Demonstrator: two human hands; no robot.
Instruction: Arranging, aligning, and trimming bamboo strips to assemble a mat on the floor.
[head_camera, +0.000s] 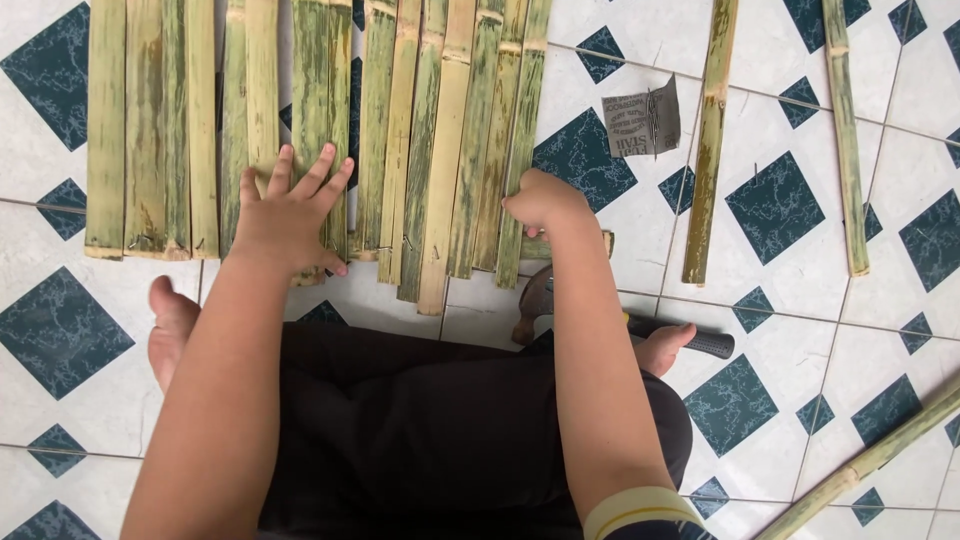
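A panel of green-yellow split bamboo slats (300, 110) lies on the tiled floor, nailed side by side near their lower ends. My left hand (290, 205) rests flat on the slats near the panel's middle, fingers spread. My right hand (540, 200) is curled at the panel's right edge, fingers closed around the outermost slat (525, 110). A cross strip (570, 243) pokes out from under the panel just below that hand.
A hammer with a black grip (690, 340) lies on the floor by my right knee. Two loose bamboo strips (710, 140) (845, 140) lie to the right, a round bamboo pole (870, 455) at the lower right. A small grey packet of nails (640, 120) sits beside the panel.
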